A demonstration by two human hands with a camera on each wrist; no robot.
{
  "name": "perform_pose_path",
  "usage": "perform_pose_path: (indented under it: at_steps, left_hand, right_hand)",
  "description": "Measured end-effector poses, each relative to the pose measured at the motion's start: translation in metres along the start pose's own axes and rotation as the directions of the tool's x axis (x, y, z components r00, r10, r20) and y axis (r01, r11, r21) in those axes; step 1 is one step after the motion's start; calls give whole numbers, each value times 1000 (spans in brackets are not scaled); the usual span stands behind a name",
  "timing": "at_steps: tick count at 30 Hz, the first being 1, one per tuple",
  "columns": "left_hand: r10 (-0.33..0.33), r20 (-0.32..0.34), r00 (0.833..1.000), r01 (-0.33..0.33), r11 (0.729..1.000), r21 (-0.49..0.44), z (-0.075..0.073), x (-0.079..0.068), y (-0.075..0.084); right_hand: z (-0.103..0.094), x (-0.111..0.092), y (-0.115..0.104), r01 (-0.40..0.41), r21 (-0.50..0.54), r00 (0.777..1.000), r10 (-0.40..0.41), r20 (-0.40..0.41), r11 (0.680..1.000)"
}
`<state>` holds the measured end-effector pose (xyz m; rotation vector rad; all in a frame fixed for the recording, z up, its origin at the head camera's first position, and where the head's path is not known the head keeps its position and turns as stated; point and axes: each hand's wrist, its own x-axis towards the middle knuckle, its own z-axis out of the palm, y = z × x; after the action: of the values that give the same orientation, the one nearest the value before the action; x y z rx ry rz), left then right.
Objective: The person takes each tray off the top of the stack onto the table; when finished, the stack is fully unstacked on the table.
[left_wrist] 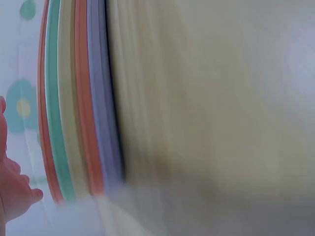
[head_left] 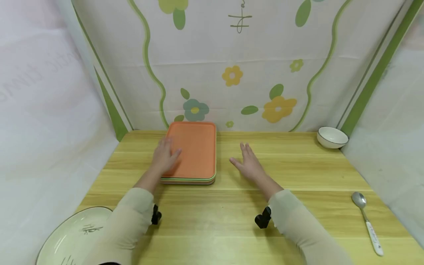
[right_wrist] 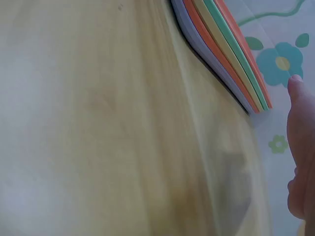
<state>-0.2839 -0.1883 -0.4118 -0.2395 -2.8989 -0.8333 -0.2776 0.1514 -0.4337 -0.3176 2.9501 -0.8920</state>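
Observation:
Several shallow rectangular trays lie stacked on the table, the top one an orange tray [head_left: 193,152]. Along the stack's left edge is my left hand [head_left: 162,156], its fingers extended and its thumb over the orange tray. To the right of the stack, apart from it, my right hand [head_left: 250,166] hovers with fingers spread and nothing held. Edges of orange, green, yellow and purple in the tray stack [left_wrist: 69,108] show in the left wrist view, with part of the left hand [left_wrist: 15,191] beside them. The right wrist view shows the right hand's thumb [right_wrist: 300,113] pointing toward the stack.
A cream plate [head_left: 82,224] sits at the front left, partly behind the left sleeve. At the back right corner stands a small white bowl [head_left: 332,138]. A spoon with a white handle [head_left: 373,237] lies near the right edge. Patterned cloth [head_left: 212,48] encloses the table's back and sides.

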Motion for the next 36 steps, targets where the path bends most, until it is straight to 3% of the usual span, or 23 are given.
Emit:
perform_pose_path:
  at_steps: [5, 10, 16, 25, 28, 33, 36]
  left_hand:
    - [-21, -20, 1000, 17, 980, -199, -11, -25, -29]
    - [-121, 48, 991, 130, 926, -354, -11, -41, -43]
    - [-205, 171, 964, 262, 847, -463, -5, -51, -52]
    - [-206, 182, 961, 273, 792, -546, -1, -58, -48]
    - [-226, 178, 958, 287, 794, -536, 1, -57, -48]
    - [-235, 162, 958, 286, 821, -494, 5, -56, -51]
    - [-239, 152, 959, 283, 815, -506, 6, -56, -52]
  right_hand:
    - [20, -8, -7, 13, 175, 1000, -16, 13, 984]
    - [42, -14, -15, 20, 281, 999, -29, 29, 959]
    - [61, -18, -29, 29, 336, 997, -50, 56, 942]
    - [77, -20, -39, 42, 318, 992, -77, 96, 947]
    - [80, -20, -38, 57, 293, 992, -87, 91, 954]
    - [81, -20, -38, 77, 273, 991, -103, 82, 959]
    - [81, -19, -38, 88, 268, 991, -111, 73, 959]
